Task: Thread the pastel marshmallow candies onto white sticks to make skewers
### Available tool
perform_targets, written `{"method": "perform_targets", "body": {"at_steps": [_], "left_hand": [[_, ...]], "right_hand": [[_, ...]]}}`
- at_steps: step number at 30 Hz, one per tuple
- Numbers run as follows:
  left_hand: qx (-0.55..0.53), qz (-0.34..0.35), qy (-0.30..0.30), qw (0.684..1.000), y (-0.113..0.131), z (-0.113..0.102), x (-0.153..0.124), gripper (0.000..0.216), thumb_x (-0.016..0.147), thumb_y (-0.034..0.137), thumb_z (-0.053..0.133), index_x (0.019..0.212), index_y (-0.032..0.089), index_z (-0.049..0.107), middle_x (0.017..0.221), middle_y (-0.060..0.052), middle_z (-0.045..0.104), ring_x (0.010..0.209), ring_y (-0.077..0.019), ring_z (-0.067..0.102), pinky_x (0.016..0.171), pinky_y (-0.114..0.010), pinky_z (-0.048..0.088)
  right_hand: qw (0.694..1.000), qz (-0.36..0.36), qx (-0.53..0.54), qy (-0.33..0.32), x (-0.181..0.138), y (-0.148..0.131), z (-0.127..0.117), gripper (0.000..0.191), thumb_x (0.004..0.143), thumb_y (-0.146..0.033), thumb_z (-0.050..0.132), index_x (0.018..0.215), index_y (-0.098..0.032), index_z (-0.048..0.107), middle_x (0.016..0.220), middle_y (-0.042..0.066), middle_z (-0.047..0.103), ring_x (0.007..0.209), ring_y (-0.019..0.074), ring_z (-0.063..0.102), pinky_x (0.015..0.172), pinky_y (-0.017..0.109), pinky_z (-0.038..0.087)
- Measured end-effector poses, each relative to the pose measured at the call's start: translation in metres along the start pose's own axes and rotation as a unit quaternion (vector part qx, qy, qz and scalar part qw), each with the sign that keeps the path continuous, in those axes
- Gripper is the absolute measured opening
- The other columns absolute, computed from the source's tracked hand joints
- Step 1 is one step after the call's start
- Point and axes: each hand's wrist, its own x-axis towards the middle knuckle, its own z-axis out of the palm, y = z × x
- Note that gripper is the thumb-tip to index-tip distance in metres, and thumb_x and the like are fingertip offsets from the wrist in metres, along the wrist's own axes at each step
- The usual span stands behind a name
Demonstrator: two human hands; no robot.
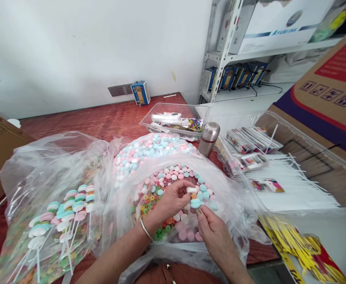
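Note:
My left hand (pixel 174 199), with a bangle on its wrist, is closed in a pinch at a white marshmallow (pixel 191 190). Just below that piece sit an orange ring candy (pixel 194 195) and a blue marshmallow (pixel 195 203), stacked together. The thumb and fingers of my right hand (pixel 214 228) are closed right under the blue piece; a stick there is hidden by the fingers. Both hands are over an open plastic bag (pixel 122 217) of pink, white and blue marshmallows (pixel 175 173) and coloured ring candies (pixel 149 201).
Finished marshmallow skewers (pixel 69 209) lie on a candy-filled bag at left. A steel flask (pixel 209 138) stands behind, beside a clear tub (pixel 173 106) with beads. At right, a bin holds white sticks (pixel 294 181) and small packets (pixel 254 138). A large carton (pixel 333 90) leans there.

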Motion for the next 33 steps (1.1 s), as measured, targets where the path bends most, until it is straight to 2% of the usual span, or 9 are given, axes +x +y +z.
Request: {"method": "perform_targets", "body": {"at_steps": [3, 6, 9, 13, 21, 27, 30, 32, 33], "left_hand": [[0.019, 0.034, 0.006, 0.999, -0.002, 0.001, -0.008, 0.017, 0.082, 0.015, 0.059, 0.098, 0.018, 0.066, 0.084, -0.003, 0.065, 0.071, -0.0132, 0.062, 0.065, -0.024, 0.051], [0.025, 0.113, 0.018, 0.993, 0.001, -0.001, -0.017, 0.019, 0.086, 0.016, 0.059, 0.098, 0.02, 0.072, 0.104, -0.008, 0.068, 0.101, -0.0205, 0.063, 0.091, -0.034, 0.05], [-0.092, 0.117, 0.043, 0.988, 0.005, -0.004, -0.022, 0.023, 0.089, 0.022, 0.059, 0.108, 0.024, 0.072, 0.129, -0.008, 0.062, 0.123, -0.0248, 0.055, 0.103, -0.038, 0.045], [-0.294, 0.032, 0.082, 0.952, 0.013, -0.001, -0.019, 0.03, 0.09, 0.035, 0.061, 0.117, 0.024, 0.064, 0.13, -0.009, 0.062, 0.116, -0.0246, 0.06, 0.099, -0.039, 0.048], [-0.343, -0.043, 0.023, 0.938, 0.017, 0.022, -0.025, 0.034, 0.086, 0.045, 0.064, 0.098, 0.014, 0.066, 0.098, -0.012, 0.07, 0.091, -0.023, 0.067, 0.082, -0.033, 0.051], [-0.261, -0.096, 0.013, 0.96, -0.002, 0.034, -0.046, 0.039, 0.089, 0.051, 0.057, 0.107, 0.018, 0.066, 0.104, -0.009, 0.069, 0.089, -0.0191, 0.064, 0.082, -0.031, 0.05], [-0.148, -0.062, 0.015, 0.987, -0.002, 0.009, -0.05, 0.042, 0.095, 0.048, 0.049, 0.127, 0.022, 0.057, 0.115, -0.009, 0.066, 0.097, -0.02, 0.063, 0.088, -0.034, 0.049], [0.035, 0.002, 0.053, 0.998, -0.002, -0.019, -0.05, 0.038, 0.098, 0.039, 0.044, 0.13, 0.023, 0.056, 0.118, -0.009, 0.065, 0.106, -0.0217, 0.059, 0.096, -0.038, 0.045], [0.164, 0.034, 0.078, 0.983, -0.004, -0.034, -0.049, 0.033, 0.098, 0.034, 0.045, 0.124, 0.022, 0.061, 0.116, -0.01, 0.065, 0.108, -0.0231, 0.057, 0.097, -0.04, 0.043]], "right_hand": [[0.999, -0.015, -0.027, 0.042, 0.003, 0.004, 0.006, 0.034, 0.095, -0.046, 0.035, 0.078, -0.022, 0.052, 0.057, -0.005, 0.044, 0.051, 0.0142, 0.044, 0.05, 0.024, 0.035], [0.996, -0.023, -0.02, 0.08, 0.006, 0.014, 0.009, 0.037, 0.096, -0.05, 0.036, 0.083, -0.021, 0.056, 0.057, -0.006, 0.042, 0.05, 0.0136, 0.041, 0.05, 0.024, 0.034], [0.996, -0.038, 0.001, 0.085, 0.007, 0.022, 0.009, 0.038, 0.097, -0.053, 0.037, 0.087, -0.021, 0.057, 0.057, -0.007, 0.039, 0.05, 0.013, 0.039, 0.05, 0.023, 0.033], [0.995, -0.054, 0.003, 0.08, 0.006, 0.019, 0.008, 0.038, 0.098, -0.052, 0.04, 0.081, -0.022, 0.056, 0.058, -0.006, 0.041, 0.052, 0.013, 0.04, 0.051, 0.022, 0.034], [0.989, -0.091, -0.11, 0.033, -0.01, 0.017, 0.002, 0.032, 0.098, -0.042, 0.041, 0.082, -0.022, 0.06, 0.075, 0.004, 0.062, 0.069, 0.0199, 0.057, 0.065, 0.027, 0.044], [0.993, -0.046, -0.106, 0.009, -0.02, 0.026, 0.008, 0.039, 0.097, -0.049, 0.038, 0.087, -0.021, 0.062, 0.069, 0.003, 0.063, 0.061, 0.0204, 0.057, 0.059, 0.027, 0.042], [0.994, -0.054, -0.099, 0.006, -0.015, 0.017, 0.01, 0.041, 0.098, -0.051, 0.036, 0.082, -0.022, 0.061, 0.065, 0.002, 0.061, 0.059, 0.0193, 0.055, 0.057, 0.026, 0.04], [0.993, -0.045, -0.113, 0.0, -0.011, 0.013, 0.01, 0.042, 0.098, -0.051, 0.035, 0.08, -0.022, 0.059, 0.062, 0.001, 0.06, 0.057, 0.0189, 0.053, 0.056, 0.025, 0.038], [0.992, -0.041, -0.123, -0.006, -0.01, 0.013, 0.009, 0.042, 0.098, -0.051, 0.034, 0.081, -0.022, 0.059, 0.062, 0.001, 0.06, 0.057, 0.0191, 0.054, 0.055, 0.025, 0.038]]}}
